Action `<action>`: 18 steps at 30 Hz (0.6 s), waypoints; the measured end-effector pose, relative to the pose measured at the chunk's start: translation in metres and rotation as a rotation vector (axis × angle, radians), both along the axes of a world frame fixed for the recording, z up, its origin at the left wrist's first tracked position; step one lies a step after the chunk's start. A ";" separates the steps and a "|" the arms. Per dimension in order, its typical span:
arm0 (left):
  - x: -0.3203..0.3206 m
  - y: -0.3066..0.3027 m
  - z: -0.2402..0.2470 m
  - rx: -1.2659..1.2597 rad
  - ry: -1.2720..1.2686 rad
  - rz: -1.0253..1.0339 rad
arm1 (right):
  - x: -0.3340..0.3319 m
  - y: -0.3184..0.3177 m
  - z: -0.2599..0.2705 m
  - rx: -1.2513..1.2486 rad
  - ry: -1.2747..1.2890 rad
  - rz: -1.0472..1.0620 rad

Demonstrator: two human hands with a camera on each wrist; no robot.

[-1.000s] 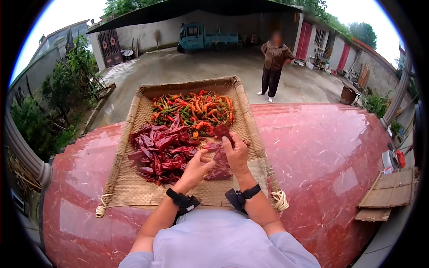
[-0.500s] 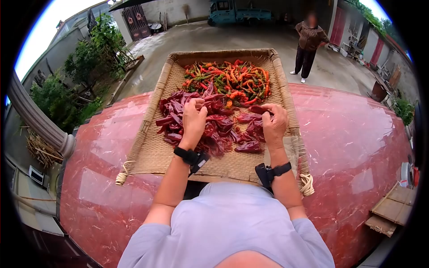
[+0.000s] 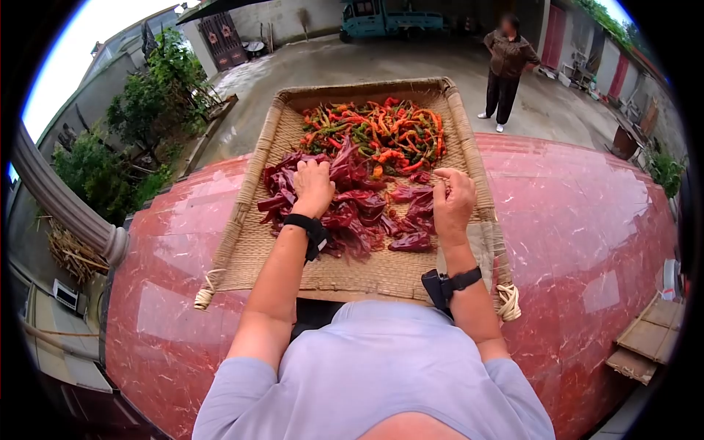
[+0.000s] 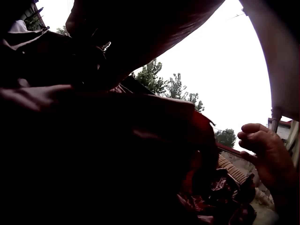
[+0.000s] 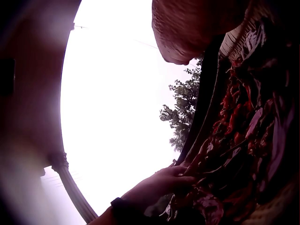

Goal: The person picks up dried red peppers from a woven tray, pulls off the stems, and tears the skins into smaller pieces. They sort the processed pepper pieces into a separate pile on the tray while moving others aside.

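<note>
A pile of dried dark red peppers (image 3: pixel 359 209) lies in the near half of a woven tray (image 3: pixel 242 253). My left hand (image 3: pixel 314 187) reaches down into the pile's left part. Its fingertips are hidden there, and I cannot tell whether they grip a pepper. In the right wrist view, the left hand (image 5: pixel 161 185) rests against the peppers (image 5: pixel 234 122). My right hand (image 3: pixel 455 205) hovers over the tray's right side, fingers loosely bent. Nothing shows between its fingers in the left wrist view, where the right hand (image 4: pixel 269 154) appears at the right.
Thinner orange, red and green chillies (image 3: pixel 389 136) fill the tray's far half. Under the tray is polished red stone (image 3: pixel 565 213) with steps along its far edge. A person (image 3: pixel 507 70) stands in the yard, near a blue truck (image 3: pixel 392 22). Flat boards (image 3: pixel 653 330) lie at the right.
My left hand has moved left and down into the dark red pile. My right hand, which held a dark red pepper, has let it go. The head view has shifted.
</note>
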State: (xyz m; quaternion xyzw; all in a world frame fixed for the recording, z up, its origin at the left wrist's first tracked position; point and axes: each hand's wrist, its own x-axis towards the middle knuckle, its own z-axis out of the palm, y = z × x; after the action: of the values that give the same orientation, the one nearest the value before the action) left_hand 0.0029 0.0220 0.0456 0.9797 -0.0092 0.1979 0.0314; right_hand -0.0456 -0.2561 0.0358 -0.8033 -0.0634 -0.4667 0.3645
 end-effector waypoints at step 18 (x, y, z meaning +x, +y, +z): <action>-0.060 -0.082 0.055 -0.463 0.211 -0.661 | -0.010 0.020 0.005 0.377 0.326 0.694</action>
State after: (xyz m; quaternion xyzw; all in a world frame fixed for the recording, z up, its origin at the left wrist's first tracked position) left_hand -0.0571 -0.0596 0.1005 0.9059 -0.2752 0.0724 0.3136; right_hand -0.0554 -0.2360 0.0408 -0.7170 -0.1852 -0.1868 0.6456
